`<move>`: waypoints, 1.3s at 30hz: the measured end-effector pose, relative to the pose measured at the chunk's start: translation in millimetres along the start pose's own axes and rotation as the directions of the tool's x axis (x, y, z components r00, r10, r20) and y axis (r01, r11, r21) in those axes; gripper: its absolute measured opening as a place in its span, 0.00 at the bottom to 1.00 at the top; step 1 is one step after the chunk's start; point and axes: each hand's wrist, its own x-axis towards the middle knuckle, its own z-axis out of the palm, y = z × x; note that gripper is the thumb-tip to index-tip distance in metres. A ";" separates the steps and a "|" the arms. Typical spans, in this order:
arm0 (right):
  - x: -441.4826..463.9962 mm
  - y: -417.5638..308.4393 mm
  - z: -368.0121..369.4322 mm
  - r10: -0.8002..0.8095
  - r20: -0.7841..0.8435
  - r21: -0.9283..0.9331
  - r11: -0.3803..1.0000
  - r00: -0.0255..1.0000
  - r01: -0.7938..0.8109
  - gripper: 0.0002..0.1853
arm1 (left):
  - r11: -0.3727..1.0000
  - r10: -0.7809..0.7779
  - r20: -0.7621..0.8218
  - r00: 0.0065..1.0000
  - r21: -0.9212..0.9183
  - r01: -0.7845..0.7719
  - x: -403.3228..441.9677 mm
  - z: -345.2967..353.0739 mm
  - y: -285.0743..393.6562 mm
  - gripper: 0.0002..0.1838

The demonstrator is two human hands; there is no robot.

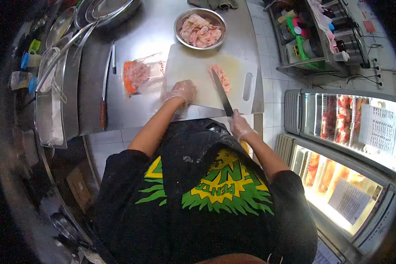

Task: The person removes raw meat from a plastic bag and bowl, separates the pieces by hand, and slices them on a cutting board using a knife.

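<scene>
My right hand [242, 126], in a clear plastic glove, is closed round the handle of a long knife [223, 96] at the front edge of the white cutting board [191, 66]. The blade points away from me and touches a strip of chopped pale pink raw meat [221, 78]. On the board's left side rests my left hand [184, 90], also gloved, its fingers curled in with nothing visible in them. A metal bowl [177, 31] beyond the board holds larger pieces of raw meat [200, 31]. Left of the board lies a clear bag [156, 64] with pink meat pieces inside.
A wooden-handled sharpening steel [104, 108] and a small grey-handled tool [114, 59] lie on the steel table [90, 88]. Metal pans [105, 11] stand at the back left. Lit glass-fronted fridges [339, 176] and a shelf rack [308, 48] are on the right.
</scene>
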 end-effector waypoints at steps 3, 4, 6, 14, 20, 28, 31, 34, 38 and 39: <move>-26.5 -11.5 -12.0 -0.084 -0.076 -0.043 0.996 0.994 0.081 0.18 | 0.999 -0.014 -0.082 0.997 -0.051 0.010 11.6 -12.2 16.3 0.15; -32.3 -16.6 -18.1 -0.031 -0.054 -0.047 0.998 0.998 0.028 0.19 | 0.988 0.092 -0.177 0.980 -0.107 -0.112 11.5 -17.6 23.4 0.14; -46.6 -14.0 -20.5 -0.050 -0.087 -0.058 0.997 0.995 0.045 0.21 | 0.901 0.216 -0.346 0.913 -0.289 -0.322 -5.7 -43.5 53.7 0.15; -47.9 -2.8 -2.7 -0.008 -0.329 0.132 0.990 0.944 0.054 0.20 | 0.706 0.576 -0.594 0.561 0.015 -0.708 29.1 -13.8 65.1 0.14; -35.2 4.1 -1.1 0.103 -0.278 0.177 0.983 0.955 -0.055 0.18 | 0.729 0.637 -0.179 0.749 -0.174 -0.662 23.0 -62.7 67.6 0.12; 1.2 19.0 -46.2 0.136 -0.217 0.284 0.956 0.967 -0.071 0.27 | 0.988 0.145 -0.670 0.728 0.135 -0.073 116.3 -141.4 45.4 0.15; 22.7 38.9 -44.0 0.049 -0.260 0.092 0.995 0.964 -0.026 0.28 | 0.960 0.190 -0.623 0.759 0.280 -0.011 151.3 -136.4 24.6 0.16; 27.3 48.0 -40.0 0.001 -0.297 0.183 0.981 0.955 0.056 0.30 | 0.946 0.214 -0.579 0.787 0.324 -0.019 184.8 -123.9 3.5 0.18; 24.2 62.3 -38.8 -0.016 -0.192 0.235 0.970 0.981 0.062 0.31 | 0.872 -0.008 -0.684 0.730 -0.362 -0.329 215.1 -89.7 -35.0 0.20; 25.7 67.0 -34.3 0.003 -0.240 0.196 0.980 0.971 0.045 0.30 | 0.944 0.106 -0.663 0.741 -0.166 -0.284 211.2 -96.7 -32.9 0.22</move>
